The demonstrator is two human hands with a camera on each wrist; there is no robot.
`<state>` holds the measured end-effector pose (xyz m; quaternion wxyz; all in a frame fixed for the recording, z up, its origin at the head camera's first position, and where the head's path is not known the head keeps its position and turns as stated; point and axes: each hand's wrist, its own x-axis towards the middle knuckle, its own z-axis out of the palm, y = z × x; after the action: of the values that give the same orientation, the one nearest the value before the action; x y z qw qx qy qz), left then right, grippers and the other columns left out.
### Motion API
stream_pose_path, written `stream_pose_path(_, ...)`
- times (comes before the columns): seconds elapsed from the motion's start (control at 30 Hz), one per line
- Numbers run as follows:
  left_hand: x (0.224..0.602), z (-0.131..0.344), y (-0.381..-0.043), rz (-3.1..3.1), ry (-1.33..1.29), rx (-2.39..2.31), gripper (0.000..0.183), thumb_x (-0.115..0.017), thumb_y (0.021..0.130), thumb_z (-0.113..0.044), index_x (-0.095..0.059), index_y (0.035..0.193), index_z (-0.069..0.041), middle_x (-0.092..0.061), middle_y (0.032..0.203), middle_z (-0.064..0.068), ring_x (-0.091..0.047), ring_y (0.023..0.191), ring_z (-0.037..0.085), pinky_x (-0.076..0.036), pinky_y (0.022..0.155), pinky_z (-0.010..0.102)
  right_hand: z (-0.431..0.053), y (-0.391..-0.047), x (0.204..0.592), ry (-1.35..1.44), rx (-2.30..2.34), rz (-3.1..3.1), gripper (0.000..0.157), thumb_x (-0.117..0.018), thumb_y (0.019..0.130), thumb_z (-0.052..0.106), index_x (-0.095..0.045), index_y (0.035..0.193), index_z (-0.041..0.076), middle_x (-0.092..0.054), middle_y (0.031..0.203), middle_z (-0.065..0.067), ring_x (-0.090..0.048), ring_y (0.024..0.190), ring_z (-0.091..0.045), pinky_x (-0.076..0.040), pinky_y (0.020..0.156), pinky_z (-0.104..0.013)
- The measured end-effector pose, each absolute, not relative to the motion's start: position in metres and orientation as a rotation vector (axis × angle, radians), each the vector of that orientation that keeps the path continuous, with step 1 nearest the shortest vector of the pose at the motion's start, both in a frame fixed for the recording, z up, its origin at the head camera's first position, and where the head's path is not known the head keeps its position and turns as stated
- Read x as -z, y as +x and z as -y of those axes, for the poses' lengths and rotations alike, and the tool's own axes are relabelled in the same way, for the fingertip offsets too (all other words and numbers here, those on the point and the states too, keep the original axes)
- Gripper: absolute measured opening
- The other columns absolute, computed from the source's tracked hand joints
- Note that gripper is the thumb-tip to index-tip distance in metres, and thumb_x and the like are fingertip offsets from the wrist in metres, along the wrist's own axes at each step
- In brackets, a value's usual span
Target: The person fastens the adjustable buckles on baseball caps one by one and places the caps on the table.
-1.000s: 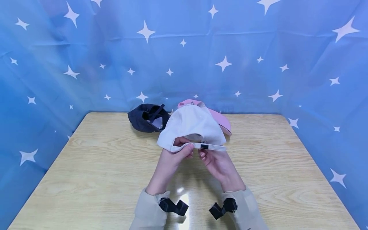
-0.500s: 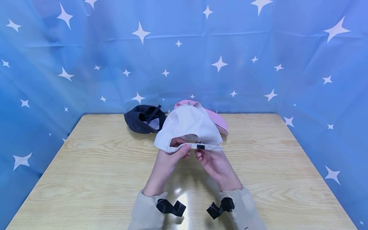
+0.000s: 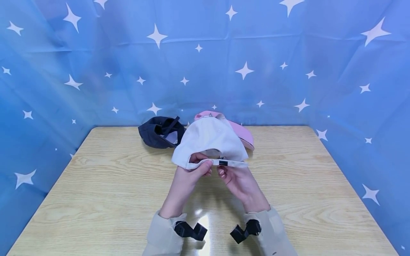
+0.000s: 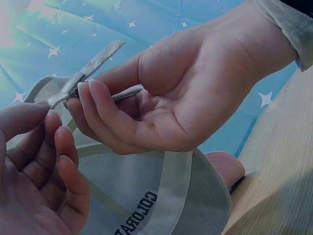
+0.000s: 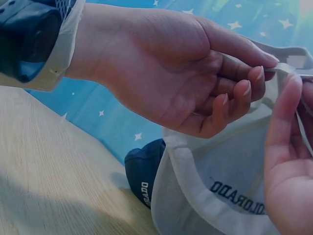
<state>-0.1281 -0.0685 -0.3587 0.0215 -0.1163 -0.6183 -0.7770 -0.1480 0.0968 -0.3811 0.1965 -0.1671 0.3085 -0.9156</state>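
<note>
I am recording no fresh shift: the left hand [image 3: 191, 173] and right hand [image 3: 239, 183] are both pinching the back strap [image 3: 235, 164] of the white cap [image 3: 209, 137], holding it above the table [image 3: 112, 177]; strap work is apparently pausing.

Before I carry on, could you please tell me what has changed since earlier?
Only the head view shifted slightly, setting everything further left in the picture; no grip changed. Left hand and right hand still hold the white cap; navy cap and pink cap lie unmoved.
</note>
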Motion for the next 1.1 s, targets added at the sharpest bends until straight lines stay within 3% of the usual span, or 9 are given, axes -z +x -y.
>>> stream_pose_path(0.77, 0.3573, 0.0690, -0.1285, 1.911, -0.392, 2.400, 0.026, -0.065, 0.082, -0.019, -0.054, 0.092, 0.002, -0.058, 0.079, 0.009, -0.057, 0.068, 0.019, -0.050, 0.065, 0.031, -0.0958, -0.1484, 0.3799, -0.440, 2.562, -0.869, 0.013, -0.047, 0.090, 0.000, -0.053, 0.099, 0.008, -0.058, 0.090, -0.004, -0.057, 0.074, -0.011, -0.047, 0.066, -0.017)
stream_pose_path(1.1, 0.3598, 0.0679, -0.1300, 1.910, -0.385, 2.394, 0.026, -0.065, 0.082, -0.018, -0.055, 0.092, 0.003, -0.058, 0.079, 0.009, -0.057, 0.066, 0.018, -0.050, 0.066, 0.040, -0.0958, -0.1479, 0.3812, -0.471, 2.542, -0.850, 0.013, -0.048, 0.090, 0.002, -0.055, 0.099, 0.008, -0.060, 0.092, -0.004, -0.057, 0.076, -0.011, -0.047, 0.067, -0.016)
